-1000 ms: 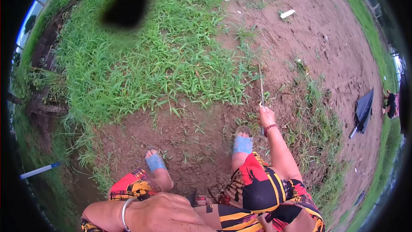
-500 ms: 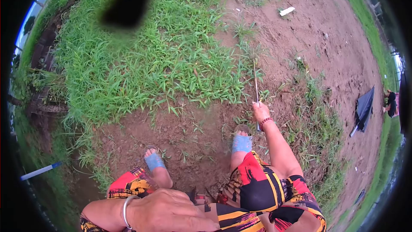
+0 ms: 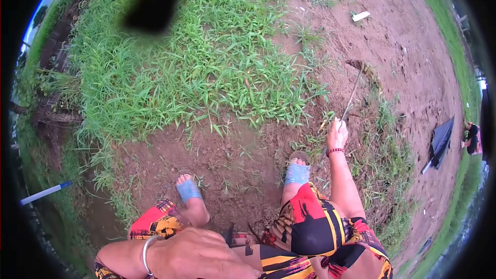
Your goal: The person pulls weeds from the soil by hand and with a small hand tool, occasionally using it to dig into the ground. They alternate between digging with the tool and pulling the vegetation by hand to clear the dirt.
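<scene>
My right hand [image 3: 337, 135], with a red bead bracelet at its wrist, is closed round the handle of a small hoe [image 3: 352, 94]. The hoe's thin shaft reaches forward to a dark, soil-coloured blade [image 3: 355, 64] by a clump of uprooted weeds [image 3: 370, 71] on the bare soil. Across my lap lies my left hand [image 3: 204, 257], fingers stretched out and nothing held, a silver bangle [image 3: 146, 256] on the wrist. Green grass [image 3: 222, 82] grows thickly ahead, left of the hoe.
My feet, in blue-strapped sandals [image 3: 189, 190], stand on muddy soil [image 3: 232, 170]. Pulled weeds [image 3: 380, 163] lie to the right. Farther right are a dark folded umbrella [image 3: 442, 142] and another person [image 3: 471, 137]. A white and blue stick [image 3: 45, 193] shows at left, beside a ditch.
My right hand has moved right with the hoe. The blade has swung from the grass edge to the right, a weed clump now beside it. My left hand stays on my lap.
</scene>
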